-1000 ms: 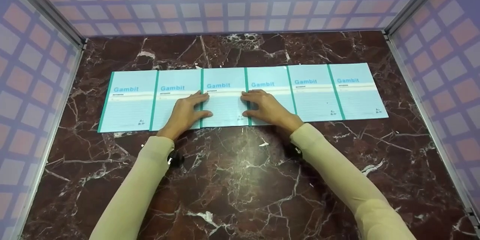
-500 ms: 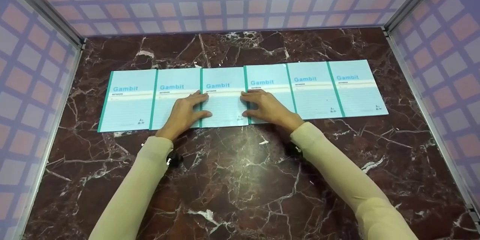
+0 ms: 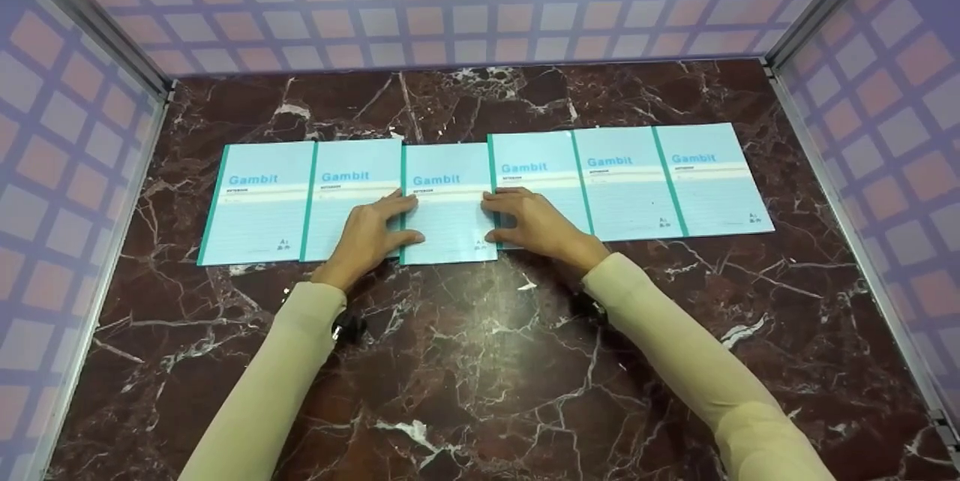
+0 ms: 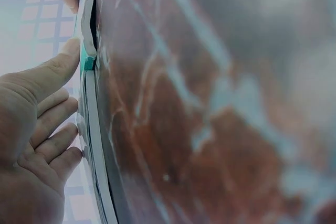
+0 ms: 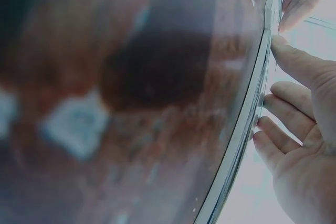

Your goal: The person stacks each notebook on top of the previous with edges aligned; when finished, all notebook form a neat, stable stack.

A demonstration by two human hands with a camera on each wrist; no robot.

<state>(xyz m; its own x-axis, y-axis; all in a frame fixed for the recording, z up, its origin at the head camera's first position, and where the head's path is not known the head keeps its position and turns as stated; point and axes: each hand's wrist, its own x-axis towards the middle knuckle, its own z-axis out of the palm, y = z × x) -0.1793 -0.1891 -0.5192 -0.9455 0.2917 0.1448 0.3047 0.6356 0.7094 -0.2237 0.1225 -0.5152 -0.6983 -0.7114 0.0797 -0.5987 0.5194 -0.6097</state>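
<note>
Since left hand [image 3: 367, 235] and right hand [image 3: 536, 223] press with spread, unclenched fingers [image 3: 401, 205], uneven pressure could skew the Gambit notebook [image 3: 450, 222] between them.

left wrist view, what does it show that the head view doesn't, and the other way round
Only the left wrist view shows the palm side of the left hand and the notebooks' page edges from the side. Only the head view shows the full row of six "Gambit" notebooks, with their printed covers, and both sleeves. Both show the marbled table, the checked wall, a green spine and at least part of the right hand.
</note>
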